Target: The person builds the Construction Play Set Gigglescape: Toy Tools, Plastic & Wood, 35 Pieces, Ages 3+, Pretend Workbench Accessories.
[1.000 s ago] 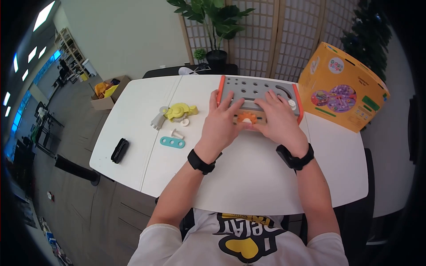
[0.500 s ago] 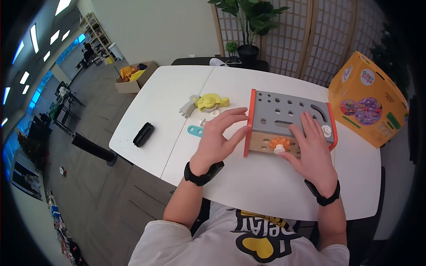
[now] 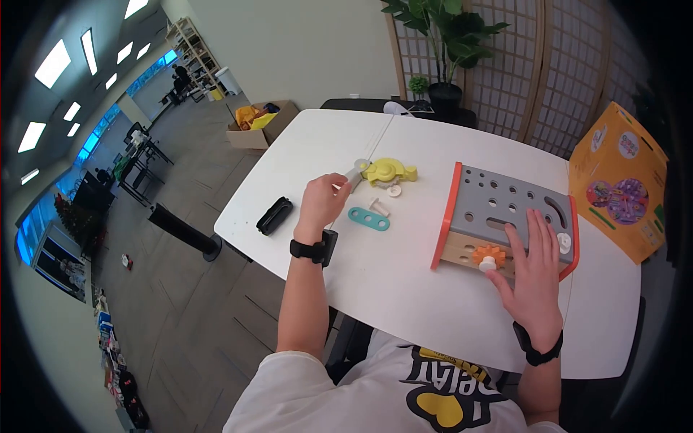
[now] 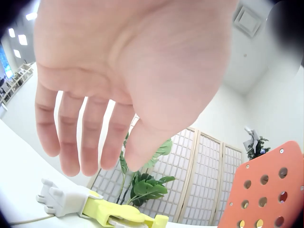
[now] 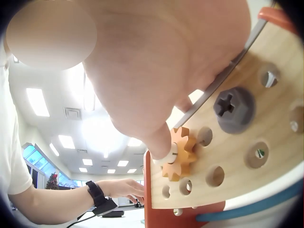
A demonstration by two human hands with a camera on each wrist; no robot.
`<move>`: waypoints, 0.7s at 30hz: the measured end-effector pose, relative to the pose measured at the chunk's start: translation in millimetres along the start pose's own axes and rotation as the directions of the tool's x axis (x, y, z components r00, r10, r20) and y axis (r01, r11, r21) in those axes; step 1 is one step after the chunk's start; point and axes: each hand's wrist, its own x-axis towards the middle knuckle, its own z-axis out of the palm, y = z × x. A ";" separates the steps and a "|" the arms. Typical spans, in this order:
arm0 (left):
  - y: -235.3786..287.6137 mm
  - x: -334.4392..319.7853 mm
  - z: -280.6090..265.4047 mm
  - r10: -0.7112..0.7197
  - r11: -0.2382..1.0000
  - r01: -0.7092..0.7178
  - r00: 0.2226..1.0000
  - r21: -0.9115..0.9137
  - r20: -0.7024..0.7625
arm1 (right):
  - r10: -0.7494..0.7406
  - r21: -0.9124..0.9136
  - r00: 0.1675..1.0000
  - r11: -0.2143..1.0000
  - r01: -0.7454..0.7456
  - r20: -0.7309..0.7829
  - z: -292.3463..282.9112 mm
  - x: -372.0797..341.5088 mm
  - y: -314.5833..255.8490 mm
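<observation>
My left hand (image 3: 322, 204) is over the table beside the grey end of a yellow and grey toy tool (image 3: 388, 170); in the left wrist view its fingers hang relaxed above that toy (image 4: 118, 213), holding nothing. My right hand (image 3: 535, 289) rests on the grey perforated top of a toy workbench (image 3: 473, 206) with red sides. Its thumb touches the white peg (image 5: 164, 156) in the orange gear (image 5: 181, 154) on the wooden front. A grey hexagonal bolt head (image 5: 234, 109) sits in that wooden panel. A white knob (image 3: 564, 242) is at the top's right.
A teal three-hole strip (image 3: 369, 219), a white screw (image 3: 379, 207) and a small white ring (image 3: 394, 191) lie left of the workbench. A black case (image 3: 275, 216) lies at the table's left. An orange box (image 3: 619, 184) stands at the right.
My left hand has left the workbench and moved left to the yellow and grey toy. My right hand has stayed on the workbench. The head view has swung left.
</observation>
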 end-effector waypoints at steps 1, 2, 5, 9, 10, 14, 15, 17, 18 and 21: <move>-1.2 -0.7 2.0 0.017 1.000 -0.017 0.999 -0.014 0.031 | -0.006 0.004 1.000 1.000 0.006 -0.010 1.2 1.2 -0.9; -1.9 -1.9 2.7 0.027 1.000 -0.026 0.997 -0.012 0.066 | -0.007 0.003 1.000 1.000 0.007 -0.016 1.5 0.9 -1.1; 1.6 -3.7 12.6 0.050 0.999 -0.046 0.986 -0.027 0.157 | -0.011 -0.003 1.000 1.000 0.011 -0.022 1.0 -0.2 0.2; 7.4 -1.8 17.6 0.073 0.997 -0.068 0.981 -0.032 0.180 | -0.037 -0.007 0.998 0.999 0.037 -0.044 0.4 0.1 0.7; 7.8 -1.2 18.5 0.083 0.996 -0.079 0.981 -0.030 0.175 | -0.038 -0.012 0.998 0.999 0.038 -0.044 0.2 0.2 0.9; 15.6 -0.1 22.0 0.075 0.996 -0.067 0.981 -0.051 0.179 | -0.046 -0.025 0.998 0.999 0.044 -0.046 0.9 0.4 1.1; 17.1 0.5 23.2 0.066 0.997 -0.059 0.979 -0.042 0.192 | -0.046 -0.028 0.998 0.999 0.045 -0.047 1.1 0.2 1.4; 17.7 2.1 26.8 0.065 0.998 -0.062 0.975 -0.020 0.211 | -0.043 -0.023 0.998 0.999 0.042 -0.047 0.9 0.2 1.3; 14.8 2.6 29.3 0.071 0.997 -0.071 0.974 -0.006 0.217 | -0.041 -0.020 0.998 0.999 0.041 -0.046 0.7 0.3 1.2; 7.4 2.8 32.6 0.082 0.994 -0.097 0.969 0.055 0.234 | -0.043 -0.015 0.998 0.999 0.042 -0.043 0.2 0.6 1.6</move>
